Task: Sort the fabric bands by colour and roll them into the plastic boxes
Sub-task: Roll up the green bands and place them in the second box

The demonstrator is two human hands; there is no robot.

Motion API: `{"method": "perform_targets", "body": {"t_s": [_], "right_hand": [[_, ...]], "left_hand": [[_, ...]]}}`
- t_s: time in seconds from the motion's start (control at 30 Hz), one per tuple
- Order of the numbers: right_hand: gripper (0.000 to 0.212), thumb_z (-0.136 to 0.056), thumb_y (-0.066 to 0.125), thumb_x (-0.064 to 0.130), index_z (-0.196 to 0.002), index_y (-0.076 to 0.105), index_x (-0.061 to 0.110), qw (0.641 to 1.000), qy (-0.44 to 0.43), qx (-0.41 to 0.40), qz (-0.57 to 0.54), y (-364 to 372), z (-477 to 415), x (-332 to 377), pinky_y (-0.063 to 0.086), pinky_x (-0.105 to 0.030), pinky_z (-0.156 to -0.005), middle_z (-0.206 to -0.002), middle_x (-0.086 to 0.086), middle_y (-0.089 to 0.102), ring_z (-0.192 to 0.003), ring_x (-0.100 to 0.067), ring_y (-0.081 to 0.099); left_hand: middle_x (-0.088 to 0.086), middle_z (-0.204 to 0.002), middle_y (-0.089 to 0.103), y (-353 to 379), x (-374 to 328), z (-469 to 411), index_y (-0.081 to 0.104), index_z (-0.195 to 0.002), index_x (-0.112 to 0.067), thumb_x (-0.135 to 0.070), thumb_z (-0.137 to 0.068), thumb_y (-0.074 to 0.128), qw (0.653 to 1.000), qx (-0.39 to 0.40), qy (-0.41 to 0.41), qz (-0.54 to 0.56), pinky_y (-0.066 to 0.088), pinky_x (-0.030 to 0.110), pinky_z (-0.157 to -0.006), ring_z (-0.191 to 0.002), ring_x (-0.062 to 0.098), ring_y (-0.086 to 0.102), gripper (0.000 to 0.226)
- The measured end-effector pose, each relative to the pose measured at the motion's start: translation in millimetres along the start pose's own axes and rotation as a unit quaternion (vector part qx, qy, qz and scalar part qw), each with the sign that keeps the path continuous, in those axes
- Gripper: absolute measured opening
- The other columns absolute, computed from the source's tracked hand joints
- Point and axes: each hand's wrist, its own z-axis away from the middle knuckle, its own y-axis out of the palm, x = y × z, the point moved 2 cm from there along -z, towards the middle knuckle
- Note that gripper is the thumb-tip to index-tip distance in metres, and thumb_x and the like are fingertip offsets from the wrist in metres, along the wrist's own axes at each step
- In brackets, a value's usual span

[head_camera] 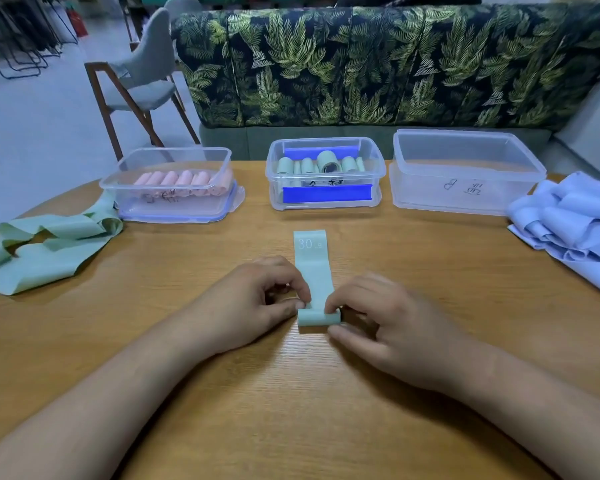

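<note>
A green band (pixel 313 268) marked "30 LB" lies flat on the wooden table (pixel 326 393), its near end curled into a small roll. My left hand (pixel 257 303) pinches the roll's left side and my right hand (pixel 388 320) pinches its right side. Behind stand three clear plastic boxes: the left box (pixel 136 194) holds several pink rolls, the middle box (pixel 274 178) holds several green rolls, and the right box (pixel 413 178) holds no bands. Loose green bands (pixel 42 251) lie at the far left, and a pile of light blue bands (pixel 572 223) at the far right.
A leaf-patterned sofa (pixel 395 64) runs along the table's far edge. A grey chair with wooden legs (pixel 139 77) stands at the back left. The left box sits on a blue-rimmed lid (pixel 236 199).
</note>
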Motion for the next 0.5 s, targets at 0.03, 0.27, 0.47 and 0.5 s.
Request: {"method": "perform_targets", "body": {"t_s": [0.03, 0.27, 0.47, 0.5], "right_hand": [[0.013, -0.100, 0.069, 0.034, -0.112, 0.064, 0.032, 1.000, -0.001, 0.004, -0.003, 0.6, 1.0, -0.9, 0.045, -0.024, -0.089, -0.105, 0.021, 0.059, -0.100, -0.002, 0.052], [0.014, -0.098, 0.072, 0.025, -0.111, 0.069, 0.029, 1.000, -0.005, -0.007, -0.023, -0.6, 2.4, 3.6, 0.049, -0.029, -0.087, -0.106, 0.016, 0.062, -0.099, -0.006, 0.056], [0.014, -0.100, 0.072, 0.029, -0.113, 0.070, 0.029, 1.000, 0.008, -0.010, -0.011, 0.6, 2.7, -0.3, 0.045, -0.021, -0.089, -0.106, 0.021, 0.061, -0.102, -0.004, 0.053], [0.014, -0.100, 0.071, 0.030, -0.114, 0.070, 0.030, 1.000, 0.010, -0.011, -0.009, 0.4, 2.7, -0.8, 0.043, -0.019, -0.090, -0.107, 0.021, 0.061, -0.104, -0.003, 0.053]], "left_hand": [[-0.009, -0.102, 0.066, 0.3, 0.2, 0.1, 0.076, -0.100, -0.035, -0.019, -0.094, 0.079, 1.000, 0.000, 0.000, -0.006, 0.049, 0.031, -0.085, -0.098, 0.018, 0.060, 0.017], [-0.014, -0.104, 0.066, 0.6, -0.8, -0.5, 0.076, -0.101, -0.036, -0.023, -0.094, 0.080, 1.000, -0.002, -0.003, -0.023, 0.043, 0.022, -0.086, -0.100, 0.014, 0.059, 0.015], [-0.016, -0.105, 0.065, -0.9, -3.3, 1.4, 0.076, -0.101, -0.037, -0.022, -0.096, 0.077, 1.000, 0.004, -0.001, -0.026, 0.042, 0.020, -0.086, -0.100, 0.012, 0.057, 0.015], [-0.016, -0.105, 0.065, -1.3, -3.4, 2.3, 0.074, -0.102, -0.036, -0.021, -0.098, 0.075, 1.000, 0.006, 0.000, -0.029, 0.043, 0.022, -0.087, -0.101, 0.013, 0.057, 0.016]]}}
